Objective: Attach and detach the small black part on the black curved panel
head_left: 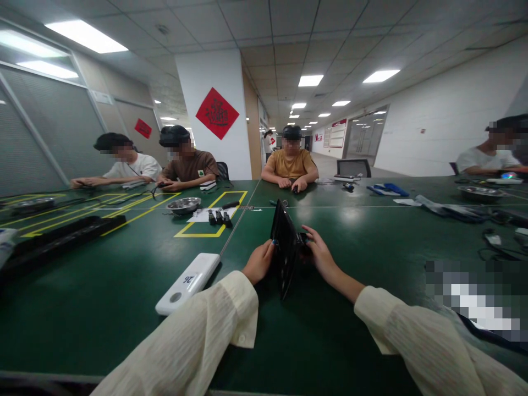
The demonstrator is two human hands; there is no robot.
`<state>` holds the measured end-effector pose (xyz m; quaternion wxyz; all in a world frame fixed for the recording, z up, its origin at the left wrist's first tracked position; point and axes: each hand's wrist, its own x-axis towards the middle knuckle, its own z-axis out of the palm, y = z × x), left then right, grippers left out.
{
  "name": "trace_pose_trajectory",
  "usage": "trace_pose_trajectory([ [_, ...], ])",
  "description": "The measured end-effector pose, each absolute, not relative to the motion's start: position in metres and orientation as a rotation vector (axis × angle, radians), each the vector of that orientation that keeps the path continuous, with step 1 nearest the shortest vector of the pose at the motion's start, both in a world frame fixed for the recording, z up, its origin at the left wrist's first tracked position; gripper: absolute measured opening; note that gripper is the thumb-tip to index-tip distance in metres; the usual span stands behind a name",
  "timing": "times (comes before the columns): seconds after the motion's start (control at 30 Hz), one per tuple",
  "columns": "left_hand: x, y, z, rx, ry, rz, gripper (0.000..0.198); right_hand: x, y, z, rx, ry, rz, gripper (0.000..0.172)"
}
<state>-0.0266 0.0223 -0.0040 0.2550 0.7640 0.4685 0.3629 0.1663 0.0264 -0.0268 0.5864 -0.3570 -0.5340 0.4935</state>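
Note:
A thin black panel-like object (pixel 285 247) stands on edge, upright and slightly tilted, above the green table (pixel 165 352). My left hand (pixel 259 262) grips its left side, the thumb near a small blue spot. On the other side, my right hand (pixel 320 254) has its fingers bent around a small dark part (pixel 304 242) against the panel; one finger is raised. The far fingers of both hands are partly hidden. Left of my left forearm lies a white power bank (pixel 188 283) marked 26.
Beyond are a metal bowl (pixel 183 205), several black cylinders (pixel 220 218) on white paper and yellow tape (pixel 198 235). A long black tray (pixel 61 242) lies left. Blue items (pixel 388 190) and cables (pixel 501 245) lie right. Several people sit around the table.

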Motion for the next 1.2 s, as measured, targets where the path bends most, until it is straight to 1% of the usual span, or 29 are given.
trace_pose_trajectory([
  [0.3,-0.027,0.021,0.003,2.125,1.360,0.875,0.047,0.166,0.022,-0.025,-0.847,-1.317,1.108,0.046],
  [0.5,-0.027,0.021,0.001,2.144,1.431,0.863,0.052,0.167,0.022,-0.024,-0.849,-1.337,1.129,0.047],
  [0.8,-0.028,0.020,0.002,2.145,1.402,0.884,0.050,0.166,0.020,-0.024,-0.838,-1.369,1.157,0.048],
  [1.0,-0.028,0.015,0.009,2.211,1.438,0.837,0.045,0.167,0.020,-0.024,-0.865,-1.428,1.066,0.045],
  [1.2,-0.030,0.019,0.005,2.279,1.483,0.792,0.049,0.165,0.018,-0.022,-0.843,-1.413,1.115,0.054],
])
